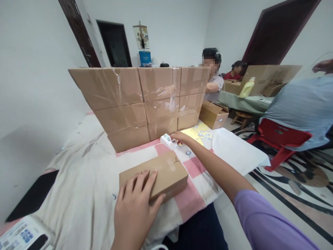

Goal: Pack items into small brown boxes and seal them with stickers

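A closed brown cardboard box (161, 170) lies on the pink-and-white cloth in front of me. My left hand (137, 194) rests on it, fingers spread over the top and the thumb along the near side. Beyond the box stands a small white tape dispenser (168, 143) with a roll in it. My right hand (180, 137) reaches across to its right end, fingers bent and close together. Whatever is between those fingertips is too small to tell. Just below that hand is a small blue-edged label (188, 152).
Taped cardboard boxes (161, 100) form a wall behind the dispenser. An open carton (214, 114) and a yellow sheet with labels (200, 133) lie to the right. A white device (24, 234) is at lower left. Other people sit beyond, one on a red chair (283, 135).
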`<state>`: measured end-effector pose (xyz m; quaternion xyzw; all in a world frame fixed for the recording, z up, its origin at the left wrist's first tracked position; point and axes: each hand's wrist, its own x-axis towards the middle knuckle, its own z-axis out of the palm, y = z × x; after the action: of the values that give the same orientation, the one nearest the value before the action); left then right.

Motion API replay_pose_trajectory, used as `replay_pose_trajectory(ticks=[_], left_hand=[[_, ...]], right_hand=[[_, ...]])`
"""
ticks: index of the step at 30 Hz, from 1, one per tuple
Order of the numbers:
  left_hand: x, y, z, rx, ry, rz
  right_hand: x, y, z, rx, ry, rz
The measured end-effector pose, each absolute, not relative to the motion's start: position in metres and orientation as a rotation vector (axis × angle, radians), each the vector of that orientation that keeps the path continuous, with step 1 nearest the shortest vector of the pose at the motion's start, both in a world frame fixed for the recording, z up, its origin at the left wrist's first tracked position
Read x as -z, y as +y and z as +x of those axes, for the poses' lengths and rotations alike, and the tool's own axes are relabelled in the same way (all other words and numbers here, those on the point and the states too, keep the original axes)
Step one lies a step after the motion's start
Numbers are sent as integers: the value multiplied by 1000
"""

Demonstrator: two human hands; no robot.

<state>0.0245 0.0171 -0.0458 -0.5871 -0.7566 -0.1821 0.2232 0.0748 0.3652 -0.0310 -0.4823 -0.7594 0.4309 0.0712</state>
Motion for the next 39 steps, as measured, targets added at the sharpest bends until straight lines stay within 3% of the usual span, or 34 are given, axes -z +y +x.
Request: replay_pose_trajectory(ticks=[10,19,29,39], left_hand=[[53,17,20,614,-2099,-1609],[51,18,21,579,-2063,-1613],[50,19,21,539,-2022,-1601],[44,17,24,456,-2041,-1574]], right_hand=[[50,382,50,-1383,-2272,-1610],[56,382,71,-1747,-1954,-1353],[80,353,97,-1764,-1552,-1033],[93,348,91,-1648,-1472,-1199]])
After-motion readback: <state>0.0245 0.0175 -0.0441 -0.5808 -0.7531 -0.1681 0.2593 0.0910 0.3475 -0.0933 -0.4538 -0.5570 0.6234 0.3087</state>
